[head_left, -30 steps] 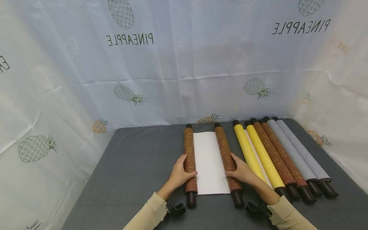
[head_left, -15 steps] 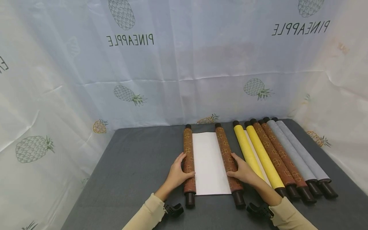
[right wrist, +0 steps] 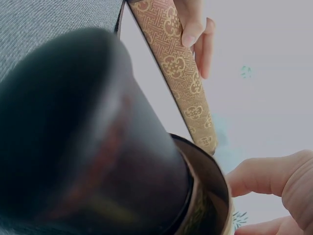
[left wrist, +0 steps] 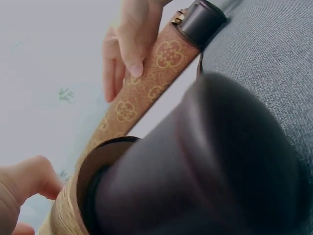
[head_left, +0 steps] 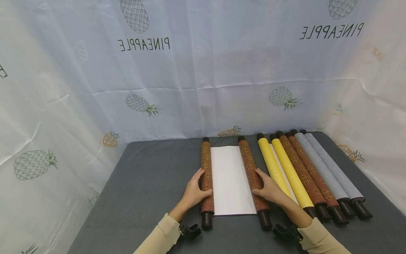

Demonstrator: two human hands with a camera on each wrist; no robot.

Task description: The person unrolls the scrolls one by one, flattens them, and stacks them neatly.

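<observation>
In the head view a brown scroll with gold motifs lies partly unrolled, white paper showing between its two rollers. My left hand holds the left roller, thumb on the inner side and fingers on the outer. My right hand grips the right roller the same way. Dark end knobs stick out at the near ends. Close up, the left roller's knob fills much of the left wrist view, and the right roller's knob does so in the right wrist view.
Right of the open scroll lie a yellow scroll, a second brown scroll and a grey scroll, side by side on the dark grey tabletop. A pineapple-print curtain stands behind and at the sides.
The left roller has slid slightly left with my left hand, and the right roller slightly right with my right hand. The strip of white paper between them has widened.
</observation>
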